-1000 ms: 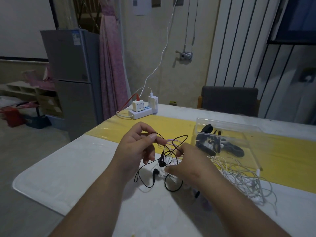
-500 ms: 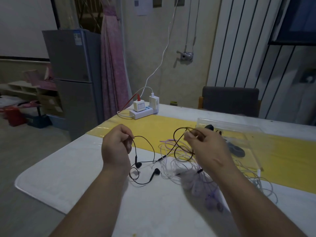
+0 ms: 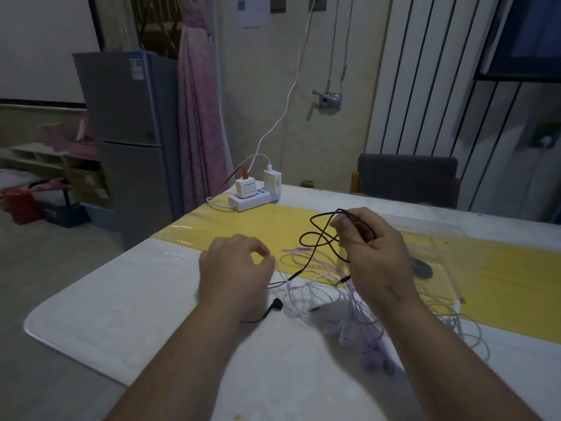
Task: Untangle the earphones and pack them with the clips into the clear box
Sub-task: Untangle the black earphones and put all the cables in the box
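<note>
Right hand point(image 3: 376, 256): fingers are gripping the looped black earphones point(image 3: 318, 235).
Left hand point(image 3: 236, 268): fingers are curling; grip unclear.
Progress: early; purple earphones point(image 3: 306, 256) and white earphones point(image 3: 303, 299) are lying tangled at 6 o'clock, clear box point(image 3: 440, 226) is sitting at 2 o'clock.

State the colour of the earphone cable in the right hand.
Black: the thin earphone cable in the right hand, clearest in the head view.

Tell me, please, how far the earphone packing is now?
Done: a dark clip lies in the clear box. In hand: the right hand grips loops of the black earphones. Left: the purple earphones and white earphones lie tangled together on the table; none visibly boxed.
</note>
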